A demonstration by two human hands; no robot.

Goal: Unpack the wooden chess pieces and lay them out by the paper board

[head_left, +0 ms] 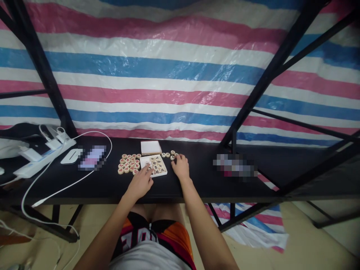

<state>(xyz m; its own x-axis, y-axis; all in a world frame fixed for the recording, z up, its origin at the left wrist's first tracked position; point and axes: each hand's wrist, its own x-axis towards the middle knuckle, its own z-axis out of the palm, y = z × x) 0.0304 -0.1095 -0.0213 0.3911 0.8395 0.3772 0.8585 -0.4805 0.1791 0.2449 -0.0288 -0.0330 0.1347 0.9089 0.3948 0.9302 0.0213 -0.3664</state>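
Note:
A shallow white box (pixel 162 173) stands on the black table, with rows of round Chinese chess pieces marked in black inside it. My left hand (pixel 142 182) reaches over its near left side, fingers extended and slightly apart, fingertips touching pieces in the box. To the right of the box, my right hand (pixel 181 167) bends its fingers down onto a Chinese chess piece (pixel 176 154); the fingers partly cover it. A few loose black-marked pieces (pixel 168 154) lie just beyond those fingertips. Several red-marked pieces (pixel 127 165) sit grouped left of the box.
Behind the box lies its open white lid (pixel 151 147). At the left are a phone (pixel 92 157), a white power strip (pixel 42 159) and a looping white cable (pixel 67 186). A blurred-out object (pixel 234 165) rests at the right. Black metal posts (pixel 253 97) frame the table (pixel 197 183).

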